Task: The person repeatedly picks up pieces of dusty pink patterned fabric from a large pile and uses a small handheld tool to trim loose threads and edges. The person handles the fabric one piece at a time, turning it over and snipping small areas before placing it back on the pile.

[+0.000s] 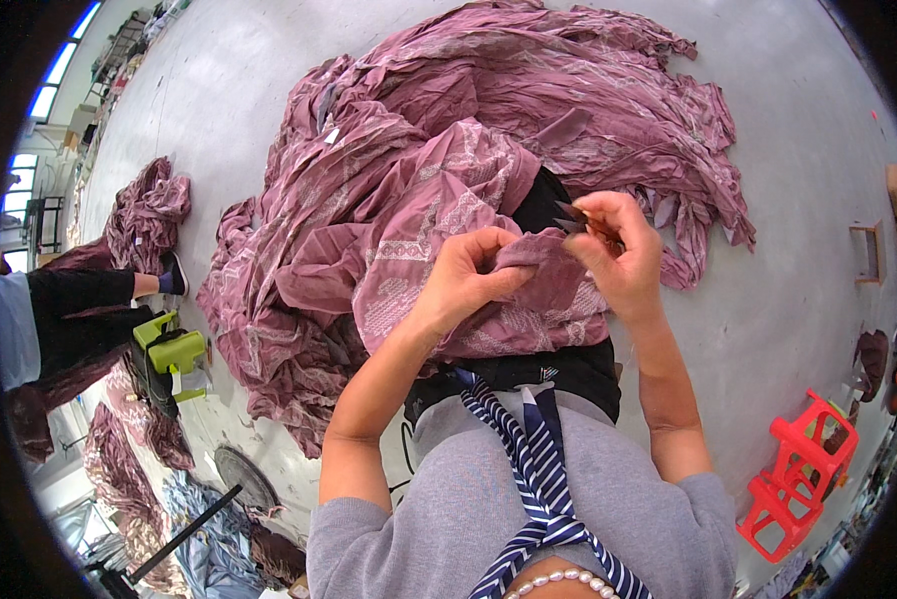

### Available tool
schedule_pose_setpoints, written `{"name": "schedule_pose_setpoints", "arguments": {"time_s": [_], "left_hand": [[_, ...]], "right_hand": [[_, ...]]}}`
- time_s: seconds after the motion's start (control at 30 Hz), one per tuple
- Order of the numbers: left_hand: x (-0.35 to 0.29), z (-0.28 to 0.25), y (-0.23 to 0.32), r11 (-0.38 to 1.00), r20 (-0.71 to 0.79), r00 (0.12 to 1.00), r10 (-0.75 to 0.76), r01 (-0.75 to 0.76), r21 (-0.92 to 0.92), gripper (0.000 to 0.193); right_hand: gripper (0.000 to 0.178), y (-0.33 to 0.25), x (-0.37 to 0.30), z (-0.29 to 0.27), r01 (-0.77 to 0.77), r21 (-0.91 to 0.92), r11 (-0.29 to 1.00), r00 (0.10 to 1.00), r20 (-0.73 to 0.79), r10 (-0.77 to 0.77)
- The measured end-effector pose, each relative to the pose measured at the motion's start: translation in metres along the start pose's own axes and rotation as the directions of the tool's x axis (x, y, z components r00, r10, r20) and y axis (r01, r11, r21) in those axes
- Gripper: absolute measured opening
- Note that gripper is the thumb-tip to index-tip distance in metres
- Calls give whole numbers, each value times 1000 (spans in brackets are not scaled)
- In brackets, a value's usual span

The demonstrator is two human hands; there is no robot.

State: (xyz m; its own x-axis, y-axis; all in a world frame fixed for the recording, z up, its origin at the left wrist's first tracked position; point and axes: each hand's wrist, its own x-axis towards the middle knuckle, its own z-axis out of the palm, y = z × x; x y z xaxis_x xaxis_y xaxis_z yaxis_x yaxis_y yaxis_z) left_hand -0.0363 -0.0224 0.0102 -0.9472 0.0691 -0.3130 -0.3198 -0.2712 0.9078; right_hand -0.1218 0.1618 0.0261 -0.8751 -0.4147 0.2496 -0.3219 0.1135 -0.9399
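Observation:
Mauve fabric (419,225) with pale lace-like patterned bands lies across my lap and runs into a large crumpled heap on the floor. My left hand (468,278) is closed, pinching a folded edge of this fabric between thumb and fingers. Close beside it, my right hand (623,255) is closed around small dark thread snips (566,218). Their pointed blades stick out toward the left, apart at the tips, just above the raised fabric edge. Whether a thread lies between the blades is too small to tell.
The mauve heap (488,70) spreads ahead over the grey floor. A red plastic stool (798,474) stands at the lower right and a green stool (174,349) at the left. Another person in dark trousers (79,299) sits at far left, near more mauve cloth (147,215).

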Motion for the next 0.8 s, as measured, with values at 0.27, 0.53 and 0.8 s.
{"name": "schedule_pose_setpoints", "arguments": {"time_s": [0.27,0.53,0.8], "left_hand": [[-2,1,0,1000,36,999,-5,5,3,22],[-30,-3,-12,522,147,894,423,-373,767,25],[-62,-4,-29,469,326,902,282,-426,774,32]], "right_hand": [[16,22,24,0,-201,247,948,976,-32,215],[10,71,14,-39,-237,-174,956,959,-198,202],[17,77,-14,-1,-281,-41,959,945,165,284]]}}
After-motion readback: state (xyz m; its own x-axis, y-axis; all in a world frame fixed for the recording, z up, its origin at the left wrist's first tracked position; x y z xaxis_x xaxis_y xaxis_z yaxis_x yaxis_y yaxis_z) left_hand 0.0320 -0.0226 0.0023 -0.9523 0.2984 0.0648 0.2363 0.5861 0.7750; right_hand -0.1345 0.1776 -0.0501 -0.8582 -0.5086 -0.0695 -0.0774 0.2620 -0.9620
